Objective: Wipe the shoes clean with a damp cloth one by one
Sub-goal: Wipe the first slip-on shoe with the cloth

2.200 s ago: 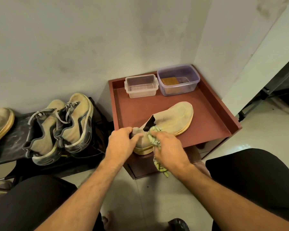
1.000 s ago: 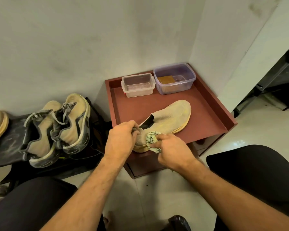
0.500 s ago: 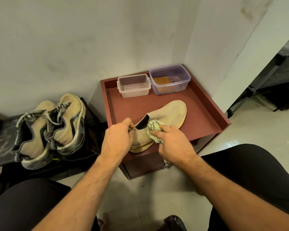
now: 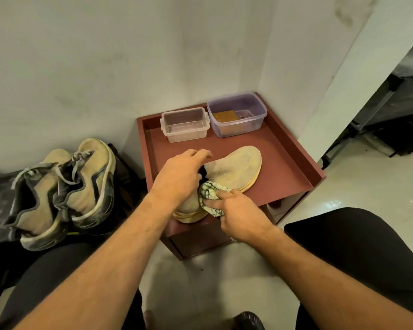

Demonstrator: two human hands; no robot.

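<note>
A beige knit slip-on shoe (image 4: 236, 170) lies on the dark red table (image 4: 293, 148), with its heel at the near edge. My right hand (image 4: 239, 213) pinches a crumpled green-and-white patterned cloth (image 4: 209, 190) and presses it against the shoe's right side near the heel. My left hand (image 4: 179, 177) lies over the shoe's collar and opening, its blurred fingers stretched forward. It hides the heel's left side.
A clear plastic box (image 4: 185, 125) and a purple-tinted box (image 4: 236, 115) with a brown block inside stand at the table's back. A pair of dirty beige lace-up sneakers (image 4: 65, 184) sits on a black rack (image 4: 0, 198) to the left. Walls close the corner.
My left hand has let go of the heel and moved forward over the shoe's opening. My right hand has drawn the cloth back along the shoe's side towards the heel.
</note>
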